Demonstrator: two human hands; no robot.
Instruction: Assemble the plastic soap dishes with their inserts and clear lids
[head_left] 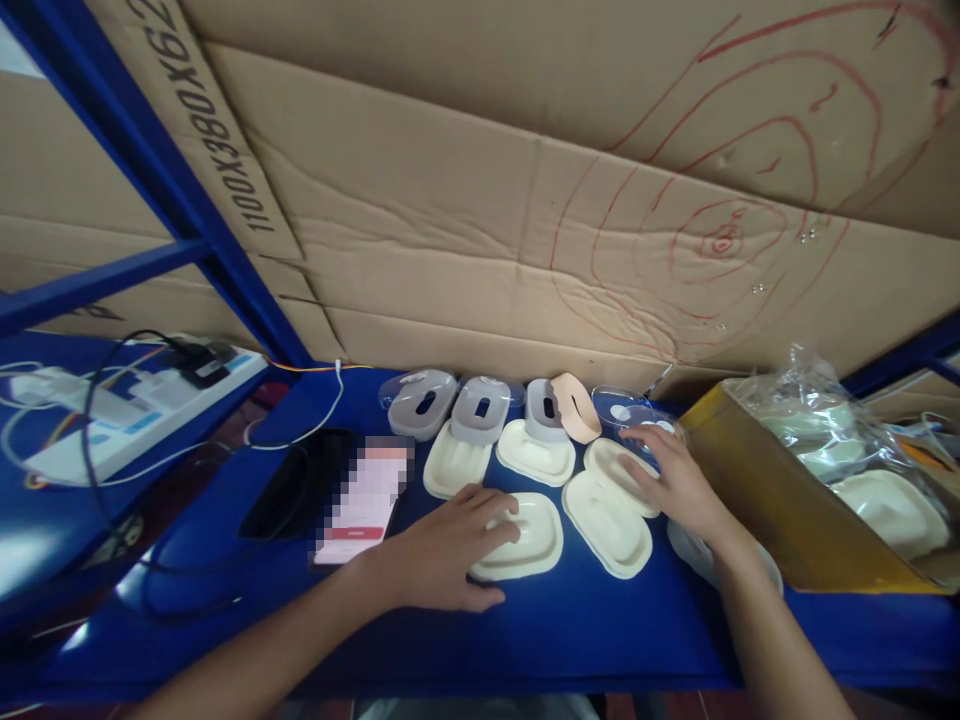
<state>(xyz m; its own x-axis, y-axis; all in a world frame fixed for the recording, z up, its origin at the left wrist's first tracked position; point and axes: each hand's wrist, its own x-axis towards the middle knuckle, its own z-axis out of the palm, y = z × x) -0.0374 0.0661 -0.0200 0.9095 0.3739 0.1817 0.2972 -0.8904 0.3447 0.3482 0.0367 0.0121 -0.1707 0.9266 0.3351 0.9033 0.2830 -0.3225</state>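
My left hand (450,550) reaches over the left end of a cream oval dish (536,540), with its fingers spread and the thumb apart near the front edge. Over at the right, my right hand (679,480) is at another cream dish (619,468), fingers apart; its thumb lies over the dish and its fingertips come close to a clear plastic lid (649,422). That dish partly overlaps a third cream dish (611,530) in front. More cream dishes (536,455) lie behind. A grey oval piece (694,555) is partly hidden under my right forearm.
Grey slotted covers (478,410) line the back beside a peach slotted piece (574,408). A lit phone (364,500) and a dark device (289,490) lie left, near a power strip (142,415) with cables. A yellowish box (787,500) holds bagged dishes. Cardboard (450,230) stands behind.
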